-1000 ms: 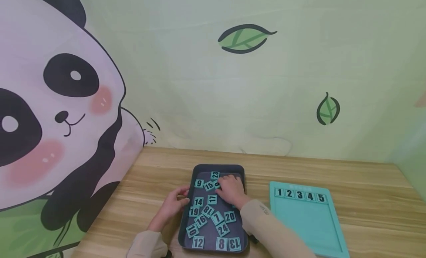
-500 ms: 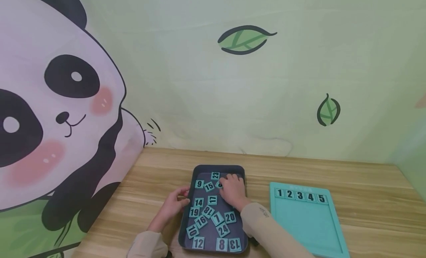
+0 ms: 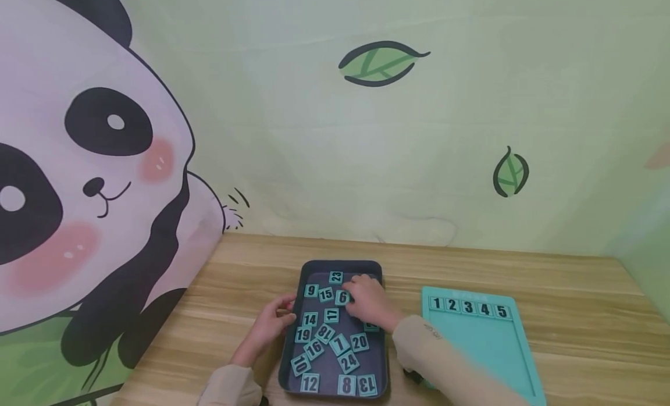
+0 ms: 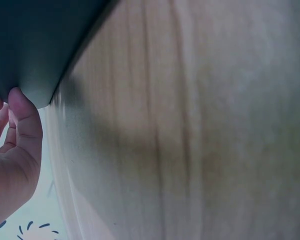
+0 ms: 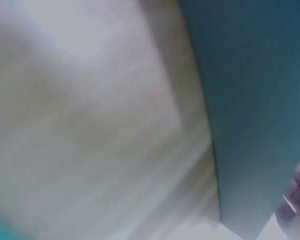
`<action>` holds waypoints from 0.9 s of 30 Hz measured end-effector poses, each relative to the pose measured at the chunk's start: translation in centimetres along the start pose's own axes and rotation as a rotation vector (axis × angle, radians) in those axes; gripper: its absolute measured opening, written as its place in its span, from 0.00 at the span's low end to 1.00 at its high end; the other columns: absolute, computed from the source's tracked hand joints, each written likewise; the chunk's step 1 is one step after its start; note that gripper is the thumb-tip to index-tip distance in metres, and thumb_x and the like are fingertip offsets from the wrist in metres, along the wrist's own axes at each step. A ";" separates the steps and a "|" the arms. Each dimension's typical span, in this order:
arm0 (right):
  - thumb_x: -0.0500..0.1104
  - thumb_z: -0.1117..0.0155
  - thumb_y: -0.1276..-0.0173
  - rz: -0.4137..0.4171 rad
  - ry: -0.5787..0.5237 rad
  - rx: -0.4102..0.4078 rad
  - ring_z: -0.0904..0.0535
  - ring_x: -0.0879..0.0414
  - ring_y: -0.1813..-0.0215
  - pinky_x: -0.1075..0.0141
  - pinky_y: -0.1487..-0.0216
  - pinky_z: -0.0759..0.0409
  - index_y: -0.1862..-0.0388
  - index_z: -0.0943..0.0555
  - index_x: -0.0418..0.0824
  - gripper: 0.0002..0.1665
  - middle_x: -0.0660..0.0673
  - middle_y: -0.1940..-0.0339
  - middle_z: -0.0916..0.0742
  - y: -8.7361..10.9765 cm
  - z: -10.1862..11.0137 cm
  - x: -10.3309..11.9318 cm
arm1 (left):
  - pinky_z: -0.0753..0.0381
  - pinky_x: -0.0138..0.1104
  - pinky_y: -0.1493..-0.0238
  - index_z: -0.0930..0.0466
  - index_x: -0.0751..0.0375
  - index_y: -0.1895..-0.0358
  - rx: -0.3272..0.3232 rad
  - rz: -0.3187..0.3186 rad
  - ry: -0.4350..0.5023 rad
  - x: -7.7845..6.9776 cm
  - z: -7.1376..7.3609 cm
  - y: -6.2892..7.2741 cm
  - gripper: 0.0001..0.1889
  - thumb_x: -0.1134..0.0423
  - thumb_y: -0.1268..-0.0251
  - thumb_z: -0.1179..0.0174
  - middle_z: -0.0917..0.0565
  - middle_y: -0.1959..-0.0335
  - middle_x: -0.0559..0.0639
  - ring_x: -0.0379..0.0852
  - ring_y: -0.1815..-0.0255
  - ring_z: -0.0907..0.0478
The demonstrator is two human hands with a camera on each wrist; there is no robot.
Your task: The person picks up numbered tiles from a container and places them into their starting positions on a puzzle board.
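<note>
A dark rectangular tray (image 3: 335, 387) holds several teal number tiles, among them a 7 tile (image 3: 339, 344) and a 20 tile (image 3: 359, 342). My right hand (image 3: 370, 301) reaches over the tray's right side and pinches the 6 tile (image 3: 342, 298) between thumb and index finger, low over the tray floor. At the tray's left wall, the fingertips and thumb of my left hand (image 3: 272, 323) rest against the outside. The left wrist view shows that thumb (image 4: 26, 112) on the dark wall. In the right wrist view, the tray wall (image 5: 255, 110) hides most of the right hand.
Right of the tray lies a teal board (image 3: 481, 353), with tiles 1 to 5 in its top row and the right sleeve across its left edge. Both stand on a wooden table (image 3: 251, 260). Behind it hangs a backdrop (image 3: 293, 161) with a printed panda.
The 6 tile, earlier tilted and partly covered by the right fingers, now shows its number upright. My right hand has turned a little, uncovering another tile below it. My left hand stays put.
</note>
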State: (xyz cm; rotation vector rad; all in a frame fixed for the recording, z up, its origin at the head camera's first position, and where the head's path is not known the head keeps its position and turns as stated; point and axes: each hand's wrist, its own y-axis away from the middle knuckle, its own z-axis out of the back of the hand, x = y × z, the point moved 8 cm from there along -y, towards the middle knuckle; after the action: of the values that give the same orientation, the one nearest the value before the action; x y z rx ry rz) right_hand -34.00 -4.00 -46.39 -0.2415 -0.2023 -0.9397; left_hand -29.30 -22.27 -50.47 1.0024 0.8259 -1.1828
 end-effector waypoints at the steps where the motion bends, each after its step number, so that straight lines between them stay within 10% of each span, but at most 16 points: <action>1: 0.44 0.40 0.47 0.020 -0.013 0.000 0.27 0.51 0.54 0.58 0.51 0.30 0.52 0.22 0.40 0.22 0.44 0.57 0.20 0.3 0.4 0.0 | 0.23 0.37 0.65 0.34 0.65 0.42 0.000 -0.001 0.002 0.0 0.0 0.0 0.21 0.74 0.41 0.53 0.30 0.54 0.60 0.50 0.57 0.28; 16: 0.42 0.37 0.52 0.054 -0.201 -0.037 0.28 0.59 0.60 0.67 0.62 0.26 0.58 0.19 0.40 0.19 0.49 0.62 0.21 5.9 4.3 -3.0 | 0.24 0.37 0.66 0.34 0.65 0.42 -0.007 -0.010 -0.011 0.0 -0.1 0.0 0.21 0.74 0.41 0.53 0.29 0.53 0.61 0.50 0.57 0.27; 27: 0.40 0.36 0.54 -0.081 -0.188 -0.051 0.28 0.57 0.61 0.68 0.65 0.28 0.56 0.20 0.42 0.21 0.50 0.63 0.22 9.6 5.5 -8.5 | 0.25 0.35 0.68 0.33 0.65 0.42 -0.018 -0.018 -0.012 -0.1 -0.1 -0.1 0.21 0.75 0.42 0.52 0.29 0.54 0.61 0.50 0.58 0.27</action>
State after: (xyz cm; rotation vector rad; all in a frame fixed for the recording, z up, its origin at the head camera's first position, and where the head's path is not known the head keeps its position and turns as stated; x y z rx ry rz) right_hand -31.42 9.61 -44.60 -0.3714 -0.3633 -1.0039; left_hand -29.37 -22.13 -50.45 0.9739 0.8363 -1.1933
